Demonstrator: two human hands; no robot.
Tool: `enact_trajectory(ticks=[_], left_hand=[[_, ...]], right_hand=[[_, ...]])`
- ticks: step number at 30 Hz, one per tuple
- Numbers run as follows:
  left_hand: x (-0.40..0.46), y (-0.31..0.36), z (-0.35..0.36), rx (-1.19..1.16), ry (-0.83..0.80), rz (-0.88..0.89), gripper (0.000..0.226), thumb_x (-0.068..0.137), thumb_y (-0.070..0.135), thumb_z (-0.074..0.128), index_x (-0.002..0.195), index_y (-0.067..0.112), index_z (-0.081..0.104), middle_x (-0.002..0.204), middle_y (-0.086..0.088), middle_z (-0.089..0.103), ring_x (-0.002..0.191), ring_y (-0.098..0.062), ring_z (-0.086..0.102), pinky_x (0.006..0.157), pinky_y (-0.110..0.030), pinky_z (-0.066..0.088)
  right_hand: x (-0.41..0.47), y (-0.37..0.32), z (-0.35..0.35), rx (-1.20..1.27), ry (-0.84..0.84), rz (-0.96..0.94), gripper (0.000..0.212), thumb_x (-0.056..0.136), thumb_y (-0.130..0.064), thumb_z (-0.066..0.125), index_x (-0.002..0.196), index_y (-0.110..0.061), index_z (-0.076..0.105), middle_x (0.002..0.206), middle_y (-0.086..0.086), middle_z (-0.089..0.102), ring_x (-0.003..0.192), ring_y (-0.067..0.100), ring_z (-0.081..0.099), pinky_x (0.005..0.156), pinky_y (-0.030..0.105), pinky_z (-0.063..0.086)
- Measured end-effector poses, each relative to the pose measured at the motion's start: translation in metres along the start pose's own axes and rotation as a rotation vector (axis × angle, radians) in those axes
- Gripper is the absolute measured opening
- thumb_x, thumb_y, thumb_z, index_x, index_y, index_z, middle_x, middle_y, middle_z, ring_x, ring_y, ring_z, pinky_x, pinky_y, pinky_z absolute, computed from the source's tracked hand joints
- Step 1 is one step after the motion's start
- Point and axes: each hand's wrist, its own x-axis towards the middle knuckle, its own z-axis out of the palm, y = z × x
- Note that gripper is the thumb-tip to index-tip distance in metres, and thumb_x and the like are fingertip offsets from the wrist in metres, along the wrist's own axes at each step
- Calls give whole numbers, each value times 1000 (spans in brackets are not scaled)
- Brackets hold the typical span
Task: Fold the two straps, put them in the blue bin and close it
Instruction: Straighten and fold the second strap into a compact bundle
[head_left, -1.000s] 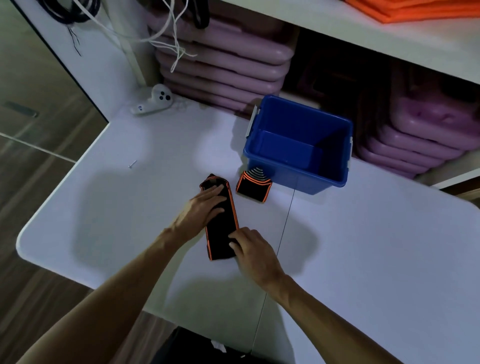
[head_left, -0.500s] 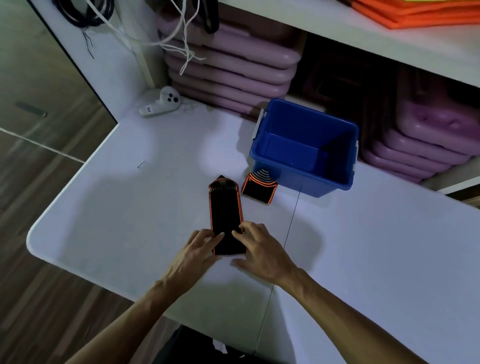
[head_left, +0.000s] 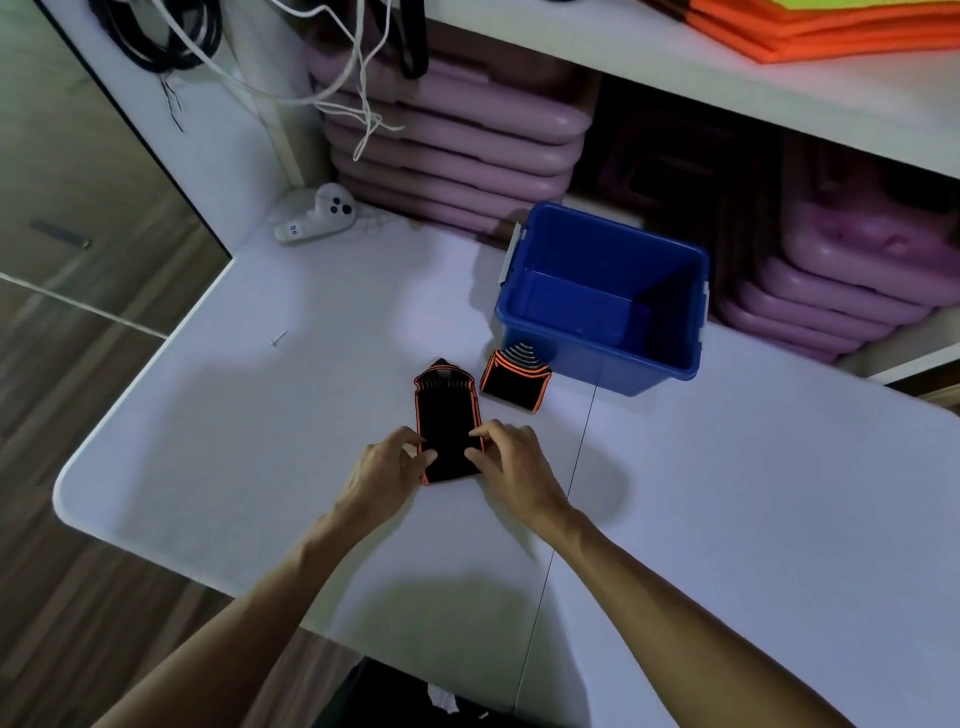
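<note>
A black strap with orange edging (head_left: 445, 415) lies lengthwise on the white table (head_left: 727, 493). My left hand (head_left: 387, 467) pinches its near left edge and my right hand (head_left: 511, 465) pinches its near right edge. A second strap (head_left: 514, 382), folded into a small square, sits just beyond, touching the front wall of the blue bin (head_left: 602, 301). The bin stands open and I see nothing inside it. No lid is in view.
A white controller (head_left: 319, 218) lies at the table's back left corner. A small screw (head_left: 278, 339) rests on the left part. Stacked pink cases (head_left: 452, 150) fill the shelf behind the bin. White and black cables (head_left: 332, 98) hang at the back.
My left hand slid from the strap's far end to its near end. Both hands now pinch the near end, which has moved up the strap's length.
</note>
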Motion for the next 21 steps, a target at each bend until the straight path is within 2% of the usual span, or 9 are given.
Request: enact_trajectory(ticks=[3, 5, 8, 10, 12, 14, 17, 19, 21], left_hand=[[2, 4, -1, -14, 127, 40, 21, 86, 29, 66, 99, 13, 60, 89, -4, 60, 70, -16, 59, 60, -22, 39], [-1, 10, 1, -33, 188, 118, 16, 86, 23, 68, 96, 13, 60, 93, -3, 55, 66, -17, 58, 58, -24, 44], [-5, 7, 6, 56, 229, 255, 12, 88, 24, 61, 91, 13, 64, 92, -3, 60, 65, -24, 61, 59, -35, 50], [-7, -2, 4, 182, 190, 351, 26, 89, 35, 56, 103, 15, 64, 103, -2, 65, 80, -25, 64, 66, -35, 53], [-10, -12, 1, 323, 119, 419, 43, 86, 42, 61, 120, 16, 58, 121, 0, 63, 97, -24, 63, 72, -36, 56], [-13, -14, 1, 408, 83, 439, 54, 80, 35, 72, 126, 15, 54, 127, -1, 60, 103, -25, 62, 71, -36, 57], [-12, -7, 0, 409, 102, 417, 49, 79, 26, 73, 123, 14, 54, 116, -3, 63, 96, -27, 64, 65, -37, 56], [-8, -7, -5, 326, 59, 395, 46, 84, 35, 63, 124, 16, 53, 110, -3, 63, 87, -24, 64, 65, -34, 52], [-3, -10, -12, 220, -25, 371, 51, 87, 47, 48, 127, 17, 53, 106, -2, 61, 77, -21, 62, 66, -32, 50]], right_hand=[[6, 1, 2, -21, 50, 22, 29, 95, -37, 58, 119, -20, 60, 116, -1, 53, 108, 14, 45, 86, 23, 41], [7, -3, 4, -29, 93, 2, 24, 95, -34, 59, 116, -23, 57, 117, -1, 52, 108, 17, 50, 85, 30, 49], [3, -6, 9, -102, 123, -6, 19, 97, -33, 54, 113, -24, 57, 118, -3, 50, 107, 18, 50, 83, 31, 50], [-2, 0, 10, -204, 129, -40, 28, 98, -39, 52, 121, -24, 57, 127, 0, 49, 108, 22, 49, 82, 35, 52], [-6, 11, 7, -326, 72, -111, 45, 94, -48, 54, 132, -24, 52, 139, 7, 44, 112, 27, 49, 83, 41, 54], [-7, 21, 4, -423, 11, -169, 59, 89, -50, 60, 138, -22, 47, 144, 11, 41, 113, 30, 49, 81, 43, 54], [-7, 19, 4, -424, 12, -194, 55, 91, -44, 60, 138, -19, 46, 134, 10, 45, 109, 29, 50, 79, 43, 55], [-4, 16, 5, -376, -11, -181, 51, 97, -45, 49, 139, -16, 45, 127, 7, 49, 108, 27, 48, 82, 43, 53], [-1, 13, 5, -369, -71, -158, 58, 98, -54, 33, 139, -13, 44, 126, 6, 52, 112, 26, 46, 86, 42, 50]])
